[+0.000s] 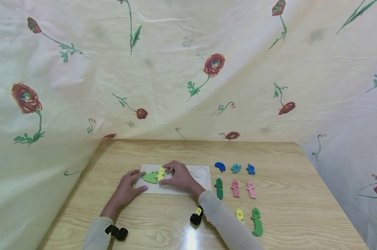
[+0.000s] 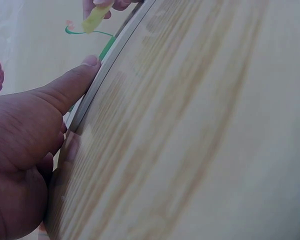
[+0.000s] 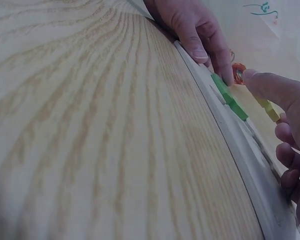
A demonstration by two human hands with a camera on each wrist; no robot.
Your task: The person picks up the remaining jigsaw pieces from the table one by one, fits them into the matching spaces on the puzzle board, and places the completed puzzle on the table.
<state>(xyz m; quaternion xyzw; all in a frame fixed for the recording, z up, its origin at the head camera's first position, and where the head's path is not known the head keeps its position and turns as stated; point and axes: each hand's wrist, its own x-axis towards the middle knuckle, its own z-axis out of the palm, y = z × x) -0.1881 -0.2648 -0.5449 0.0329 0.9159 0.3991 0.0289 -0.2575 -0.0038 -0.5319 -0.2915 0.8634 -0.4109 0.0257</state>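
A white puzzle board (image 1: pixel 204 180) with cut outlines lies on the table, and a green crocodile head piece (image 1: pixel 150 177) sits at its left end. My right hand (image 1: pixel 180 177) pinches a yellow puzzle piece (image 1: pixel 161 173) between thumb and fingers, just right of the head. In the right wrist view the yellow piece (image 3: pixel 270 111) appears tilted and raised above the board. At the board's left end rests my left hand (image 1: pixel 127 187), its fingertips by the crocodile head and its thumb at the near edge. The left wrist view shows that thumb (image 2: pixel 72 85) fairly straight along the board's edge.
Right of the board lie several loose pieces: a dark blue one (image 1: pixel 220 167), a light blue one (image 1: pixel 236 168), pink ones (image 1: pixel 235 188), a dark green one (image 1: pixel 219 189), a yellow one (image 1: pixel 240 215) and a green tail-shaped one (image 1: pixel 257 222). Flowered cloth (image 1: pixel 176 104) surrounds the wooden table (image 1: pixel 157 222).
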